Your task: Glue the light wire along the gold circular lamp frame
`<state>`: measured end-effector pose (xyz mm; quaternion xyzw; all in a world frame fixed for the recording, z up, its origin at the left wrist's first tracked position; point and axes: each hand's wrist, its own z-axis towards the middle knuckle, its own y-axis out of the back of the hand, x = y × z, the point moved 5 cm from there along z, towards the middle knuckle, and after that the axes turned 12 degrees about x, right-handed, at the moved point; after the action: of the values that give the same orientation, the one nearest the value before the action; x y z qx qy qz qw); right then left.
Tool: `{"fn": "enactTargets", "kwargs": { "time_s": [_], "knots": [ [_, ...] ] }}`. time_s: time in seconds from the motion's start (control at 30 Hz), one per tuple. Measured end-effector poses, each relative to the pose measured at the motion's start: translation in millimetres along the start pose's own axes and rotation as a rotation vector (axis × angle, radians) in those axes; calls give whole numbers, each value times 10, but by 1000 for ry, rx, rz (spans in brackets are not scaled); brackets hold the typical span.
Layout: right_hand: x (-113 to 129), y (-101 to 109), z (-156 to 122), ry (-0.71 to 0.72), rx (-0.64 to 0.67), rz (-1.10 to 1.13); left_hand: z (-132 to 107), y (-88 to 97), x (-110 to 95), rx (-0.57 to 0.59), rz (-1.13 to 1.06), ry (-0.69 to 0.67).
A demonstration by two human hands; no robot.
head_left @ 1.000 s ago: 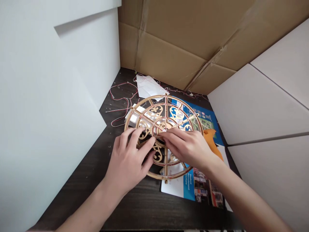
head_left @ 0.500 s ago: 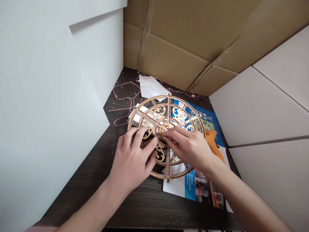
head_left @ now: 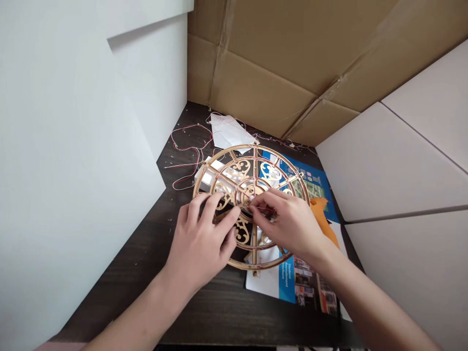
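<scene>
A round gold ornamental wheel (head_left: 252, 161) with spokes and scrollwork lies flat on a dark table (head_left: 204, 307). Thin red wire (head_left: 185, 163) runs along its spokes and trails off to the left. My left hand (head_left: 199, 243) rests on the wheel's near left part, fingers spread and pressing down on it. My right hand (head_left: 288, 222) is over the hub, thumb and forefinger pinched on a strand of the red wire by the centre.
A blue printed leaflet (head_left: 307, 282) lies under the wheel, an orange piece (head_left: 321, 214) beside my right wrist. White paper (head_left: 228, 129) and white blocks (head_left: 208, 175) lie behind the wheel. White boards stand left and right, brown cardboard (head_left: 278, 68) at the back.
My right hand's fingers have curled from lying flat over the hub into a pinch on the wire. The left hand and wheel have stayed put; the camera shifted slightly.
</scene>
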<state>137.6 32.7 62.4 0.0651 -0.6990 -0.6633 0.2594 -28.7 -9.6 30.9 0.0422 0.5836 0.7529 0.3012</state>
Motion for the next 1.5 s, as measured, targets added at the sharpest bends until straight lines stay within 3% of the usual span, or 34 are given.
{"fn": "enactTargets", "kwargs": {
  "time_s": [0.37, 0.8, 1.17, 1.5],
  "knots": [
    [-26, 85, 51, -149, 52, 97, -8, -5, 9, 2, -5, 6],
    [-73, 110, 111, -59, 105, 43, -10, -5, 12, -3, -2, 6],
    [-40, 212, 319, -187, 309, -99, 11, 11, -5, -13, -16, -2],
    [-30, 235, 373, -146, 309, -147, -3, 10, 7, -13, -33, -1]
  ]
}}
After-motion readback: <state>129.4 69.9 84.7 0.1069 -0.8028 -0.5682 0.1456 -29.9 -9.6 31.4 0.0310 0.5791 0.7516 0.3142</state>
